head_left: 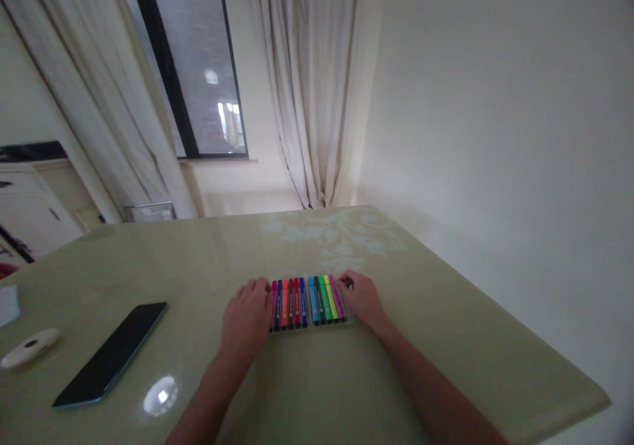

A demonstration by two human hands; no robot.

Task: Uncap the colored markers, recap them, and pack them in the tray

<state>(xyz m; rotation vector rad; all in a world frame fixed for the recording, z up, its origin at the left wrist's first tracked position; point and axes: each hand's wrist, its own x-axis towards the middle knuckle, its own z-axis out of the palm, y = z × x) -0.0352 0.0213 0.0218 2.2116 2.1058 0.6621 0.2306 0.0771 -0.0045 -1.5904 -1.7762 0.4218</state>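
A clear plastic marker case (310, 327) lies flat on the table, directly in front of me. Colored markers (291, 305) stand side by side in it in two groups, from pink, navy, orange and red on the left to blue, green, yellow and magenta on the right. My left hand (247, 314) is closed around the left edge of the case, its thumb side covering part of the first marker. At the opposite edge, my right hand (364, 300) grips the case with curled fingers. Some fingertips of both hands are hidden.
A dark tablet or large phone (111, 356) lies on the glossy green table (317, 392) to the left. Beyond it are a white oval object (30, 349) and a pale piece (8, 305) at the edge of view. A wall (520, 168) borders the right side.
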